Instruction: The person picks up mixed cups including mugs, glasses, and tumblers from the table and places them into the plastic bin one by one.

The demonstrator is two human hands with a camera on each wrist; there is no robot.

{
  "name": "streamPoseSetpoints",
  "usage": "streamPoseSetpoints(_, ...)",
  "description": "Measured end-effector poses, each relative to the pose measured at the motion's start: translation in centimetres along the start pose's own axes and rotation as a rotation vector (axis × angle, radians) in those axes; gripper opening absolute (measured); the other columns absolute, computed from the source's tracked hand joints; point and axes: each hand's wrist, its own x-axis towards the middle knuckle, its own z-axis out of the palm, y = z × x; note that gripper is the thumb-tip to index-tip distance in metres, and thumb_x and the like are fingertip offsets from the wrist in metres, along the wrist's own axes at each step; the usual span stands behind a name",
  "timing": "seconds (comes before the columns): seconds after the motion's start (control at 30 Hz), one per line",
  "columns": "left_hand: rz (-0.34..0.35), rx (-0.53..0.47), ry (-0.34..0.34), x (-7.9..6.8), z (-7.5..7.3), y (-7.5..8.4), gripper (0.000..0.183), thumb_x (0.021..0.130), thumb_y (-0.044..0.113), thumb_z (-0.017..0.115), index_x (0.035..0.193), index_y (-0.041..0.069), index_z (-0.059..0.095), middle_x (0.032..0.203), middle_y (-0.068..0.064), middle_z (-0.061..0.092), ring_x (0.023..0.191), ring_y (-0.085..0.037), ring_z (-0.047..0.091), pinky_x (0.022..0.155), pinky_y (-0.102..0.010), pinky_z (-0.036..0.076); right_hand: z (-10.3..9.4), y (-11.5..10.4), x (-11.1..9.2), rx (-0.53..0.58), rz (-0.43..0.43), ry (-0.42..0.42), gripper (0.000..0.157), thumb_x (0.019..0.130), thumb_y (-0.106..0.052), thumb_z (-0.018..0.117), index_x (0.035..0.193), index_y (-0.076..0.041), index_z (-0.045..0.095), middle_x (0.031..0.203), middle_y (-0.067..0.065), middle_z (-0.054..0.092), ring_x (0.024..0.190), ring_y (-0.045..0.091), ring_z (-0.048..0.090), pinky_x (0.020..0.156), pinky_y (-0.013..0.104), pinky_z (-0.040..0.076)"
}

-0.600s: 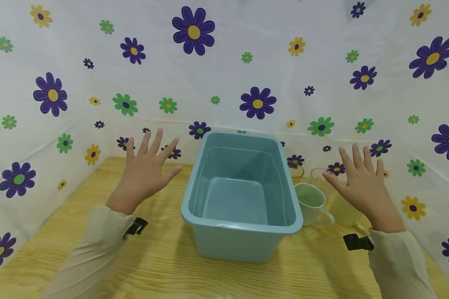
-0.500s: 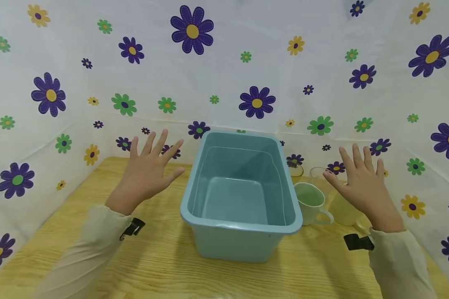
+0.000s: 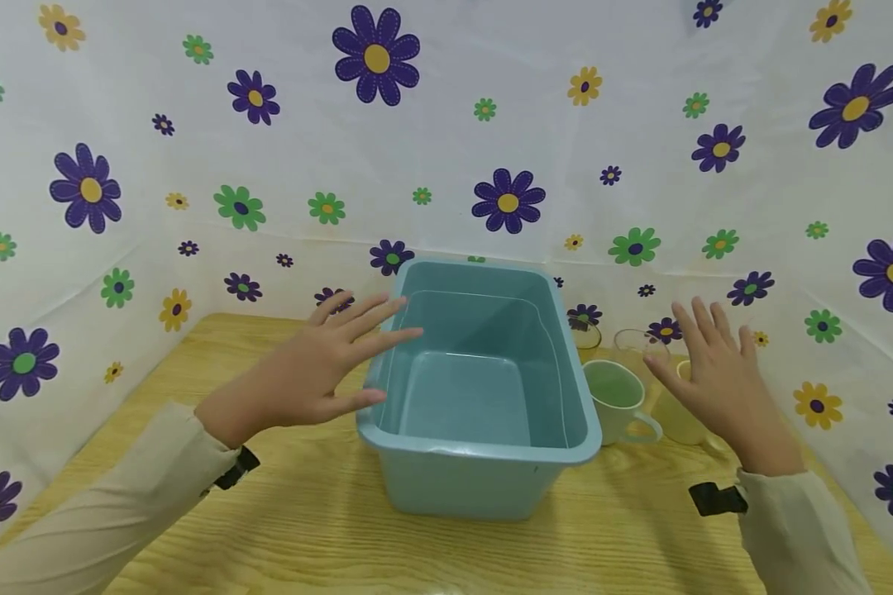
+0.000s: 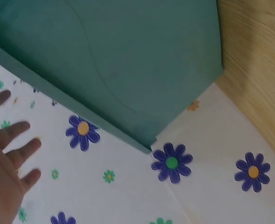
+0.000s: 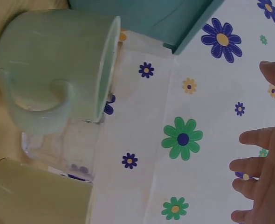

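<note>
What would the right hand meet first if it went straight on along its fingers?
Probably the flower-print cloth at the back: in the head view, the right hand points towards it, though the depth between them is unclear.

Long beige sleeves, lightly creased, black straps beside the cuffs

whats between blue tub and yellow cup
Between the blue tub and yellow cup, the head view shows a green mug, with clear vessels farther back.

The tub is smooth plastic (green mug perhaps ceramic).
</note>
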Motion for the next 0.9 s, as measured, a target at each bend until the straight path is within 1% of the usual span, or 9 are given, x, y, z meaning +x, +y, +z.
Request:
streamPoseSetpoints(0.17,0.217,-0.041,0.017,0.3,0.3,2.1,0.065,0.09,0.062,0.037,0.141,0.021,0.041,0.143,-0.009,0.044,0.133,-0.029,0.041,0.106,-0.054,0.032,1.2,0.1,-0.7,0.031,-0.047,0.051,0.078,0.092,-0.047,0.049,0.149,-0.005,0.017,0.152,0.027,0.018,0.143,0.044,0.009,0.11,0.066,0.004)
streamPoseSetpoints(0.27,0.296,-0.005,0.042,0.3,0.8,3.3,0.065,0.09,0.063,0.035,0.137,0.019,0.046,0.133,-0.008,0.053,0.124,-0.026,0.049,0.101,-0.05,0.039,2.1,0.0,-1.2,0.081,-0.078,0.079,0.075,0.091,-0.042,0.054,0.148,-0.004,0.022,0.151,0.027,0.024,0.142,0.043,0.014,0.11,0.064,0.008)
streamPoseSetpoints(0.33,0.319,0.03,0.066,0.2,1.1,4.0,0.065,0.091,0.063,0.033,0.135,0.019,0.049,0.127,-0.007,0.057,0.118,-0.024,0.053,0.099,-0.049,0.041,2.7,0.0,-1.6,0.126,-0.091,0.098,0.074,0.09,-0.037,0.057,0.147,-0.005,0.024,0.15,0.026,0.027,0.142,0.043,0.017,0.11,0.064,0.012)
streamPoseSetpoints(0.43,0.316,0.083,0.097,0.0,1.4,4.8,0.065,0.091,0.064,0.031,0.13,0.017,0.053,0.118,-0.006,0.061,0.11,-0.024,0.057,0.096,-0.05,0.043,3.3,-0.1,-2.2,0.21,-0.094,0.116,0.071,0.089,-0.031,0.059,0.148,-0.01,0.024,0.149,0.025,0.029,0.14,0.043,0.021,0.108,0.065,0.016)
streamPoseSetpoints(0.67,0.248,0.18,0.16,-0.1,1.6,6.5,0.063,0.085,0.066,0.043,0.12,0.015,0.058,0.107,-0.006,0.064,0.098,-0.023,0.059,0.091,-0.043,0.047,4.5,0.0,-3.2,0.386,-0.042,0.13,0.066,0.091,-0.021,0.057,0.149,-0.017,0.025,0.149,0.023,0.03,0.134,0.049,0.029,0.101,0.068,0.024)
streamPoseSetpoints(0.73,0.238,0.19,0.18,-0.1,1.9,6.8,0.063,0.086,0.066,0.04,0.118,0.015,0.058,0.104,-0.006,0.063,0.095,-0.022,0.059,0.088,-0.04,0.048,4.8,0.2,-3.4,0.424,-0.029,0.143,0.063,0.091,-0.019,0.057,0.147,-0.016,0.029,0.147,0.024,0.035,0.133,0.048,0.032,0.1,0.067,0.025)
streamPoseSetpoints(0.77,0.232,0.192,0.182,-0.1,2.1,6.9,0.063,0.085,0.066,0.041,0.117,0.015,0.058,0.103,-0.006,0.063,0.094,-0.022,0.059,0.086,-0.039,0.048,5.0,0.2,-3.5,0.441,-0.019,0.148,0.06,0.092,-0.018,0.056,0.146,-0.015,0.031,0.145,0.024,0.037,0.134,0.043,0.032,0.1,0.067,0.026)
streamPoseSetpoints(0.83,0.215,0.196,0.178,-0.2,2.4,7.1,0.062,0.086,0.067,0.04,0.115,0.015,0.058,0.1,-0.005,0.061,0.09,-0.021,0.058,0.082,-0.038,0.049,5.4,0.3,-3.7,0.461,-0.01,0.17,0.056,0.092,-0.018,0.055,0.144,-0.012,0.035,0.142,0.023,0.041,0.138,0.024,0.034,0.11,0.051,0.027)
streamPoseSetpoints(0.9,0.195,0.201,0.171,-0.3,2.7,7.2,0.063,0.087,0.067,0.034,0.112,0.014,0.058,0.096,-0.004,0.059,0.084,-0.02,0.057,0.076,-0.035,0.049,5.9,0.3,-3.8,0.486,-0.017,0.203,0.052,0.092,-0.015,0.055,0.141,-0.007,0.039,0.138,0.023,0.046,0.134,0.003,0.033,0.112,0.029,0.027)
